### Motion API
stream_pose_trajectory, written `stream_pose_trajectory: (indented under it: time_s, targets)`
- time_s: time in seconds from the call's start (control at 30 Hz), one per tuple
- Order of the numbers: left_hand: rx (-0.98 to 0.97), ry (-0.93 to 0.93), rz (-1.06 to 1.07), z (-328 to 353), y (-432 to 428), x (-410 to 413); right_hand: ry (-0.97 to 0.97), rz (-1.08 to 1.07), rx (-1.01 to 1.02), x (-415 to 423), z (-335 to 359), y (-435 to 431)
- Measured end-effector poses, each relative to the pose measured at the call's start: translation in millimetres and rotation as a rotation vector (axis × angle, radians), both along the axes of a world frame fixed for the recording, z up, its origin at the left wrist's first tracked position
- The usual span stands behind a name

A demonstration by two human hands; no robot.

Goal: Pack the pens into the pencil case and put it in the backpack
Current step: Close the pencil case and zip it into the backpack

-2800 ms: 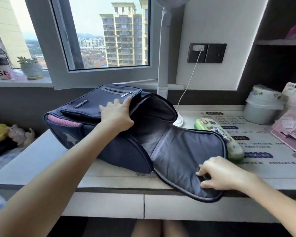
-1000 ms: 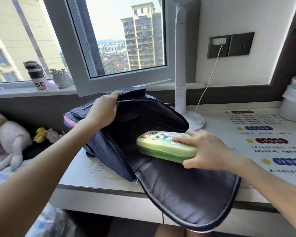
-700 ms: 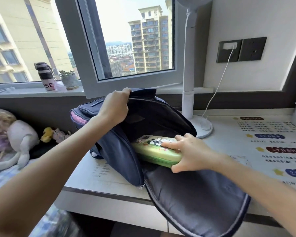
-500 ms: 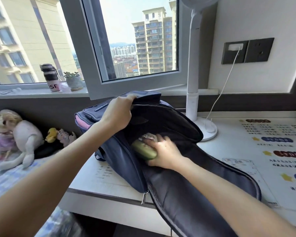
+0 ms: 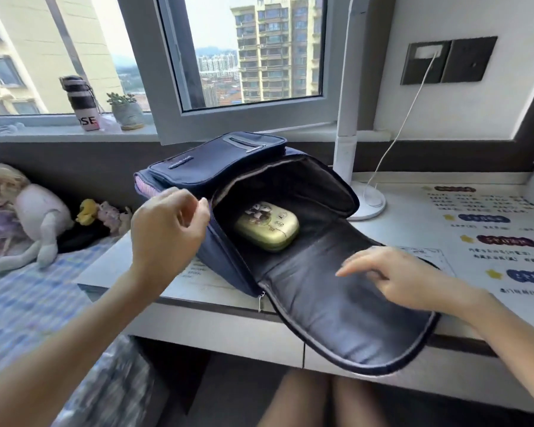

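Note:
A dark blue backpack (image 5: 216, 163) lies on its side on the desk, its main flap (image 5: 346, 318) folded open toward me over the desk edge. The green pencil case (image 5: 267, 231) with a cartoon print lies inside the open compartment, closed. My left hand (image 5: 167, 229) hovers just left of the opening, fingers loosely curled, holding nothing. My right hand (image 5: 395, 277) hangs above the open flap, fingers spread and blurred, free of the case.
A white fan stand (image 5: 347, 124) with its round base (image 5: 367, 201) and a charging cable stands behind the backpack. A printed mat (image 5: 487, 232) covers the desk at right. A bottle (image 5: 82, 103) and small plant (image 5: 127, 110) sit on the sill. Plush toys (image 5: 34, 217) lie at left.
My right hand pushed the pencil case into the backpack, let go and drew back over the flap. My left hand released the backpack's top edge and moved off to the left.

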State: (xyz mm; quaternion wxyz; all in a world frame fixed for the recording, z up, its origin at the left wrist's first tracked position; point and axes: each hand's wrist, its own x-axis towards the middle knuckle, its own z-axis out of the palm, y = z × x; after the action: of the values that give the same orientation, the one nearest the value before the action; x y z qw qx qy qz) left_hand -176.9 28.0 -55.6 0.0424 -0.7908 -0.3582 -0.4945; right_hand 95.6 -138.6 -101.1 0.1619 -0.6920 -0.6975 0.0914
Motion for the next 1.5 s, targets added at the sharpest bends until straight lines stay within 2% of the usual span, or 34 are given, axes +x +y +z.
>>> stream_pose_trajectory:
  time_s: [0.07,0.17,0.23,0.3,0.4,0.5,0.6,0.73,0.83,0.93,1.03,1.1,1.17,1.3,1.4,1.5]
  targets:
    - [-0.266,0.178,0.041,-31.5,-12.8,-12.6,-0.099,0.004,-0.223,8.7,-2.9,-30.2]
    - [-0.952,0.215,-0.118,-61.6,-15.6,-13.3,-0.206,0.029,-0.446,7.2,-2.7,-52.6]
    - [-1.173,0.231,-0.215,-72.7,-23.3,-7.1,-0.325,0.066,-0.508,-4.1,-6.6,-60.1]
    - [-1.266,0.158,-0.293,-81.6,-35.3,2.3,-0.45,0.072,-0.444,-16.6,-17.5,-62.9]
    - [-1.279,0.012,-0.345,-91.0,-52.3,16.8,-0.605,0.123,-0.07,-29.1,-19.7,-60.7]
    - [-1.246,-0.056,-0.364,-100.0,-64.5,27.3,-0.537,0.036,0.426,-26.8,7.3,-58.2]
    - [-1.209,-0.14,-0.333,-103.4,-72.3,35.5,-0.598,-0.061,0.669,-39.6,42.8,-40.1]
    - [-1.246,-0.365,-0.233,-107.7,-79.0,43.1,-0.629,-0.143,0.823,-62.8,74.4,7.1]
    - [-1.251,-0.469,-0.226,-109.2,-80.2,46.6,-0.63,-0.173,0.867,-83.6,93.5,41.8]
    - [-1.246,-0.556,-0.225,-106.8,-81.3,47.8,-0.49,-0.162,0.807,-99.2,94.2,74.8]
    - [-1.223,-0.468,-0.272,-102.5,-80.6,41.9,-0.282,-0.08,0.697,-103.6,76.8,94.2]
    - [-1.214,-0.38,-0.306,-96.0,-76.9,35.1,-0.109,0.043,0.595,-104.2,56.6,94.0]
    - [-1.217,-0.323,-0.336,-88.4,-71.5,29.8,-0.014,0.17,0.499,-103.8,33.5,86.8]
    - [-1.317,-0.28,-0.375,-72.7,-60.1,26.1,-0.023,0.253,0.46,-98.7,-7.2,72.0]
    - [-1.441,-0.306,-0.45,-62.0,-54.0,25.4,-0.155,0.252,0.501,-96.0,-27.5,71.6]
    - [-1.483,-0.27,-0.488,-53.0,-52.0,22.6,-0.146,0.204,0.588,-99.7,-29.8,75.3]
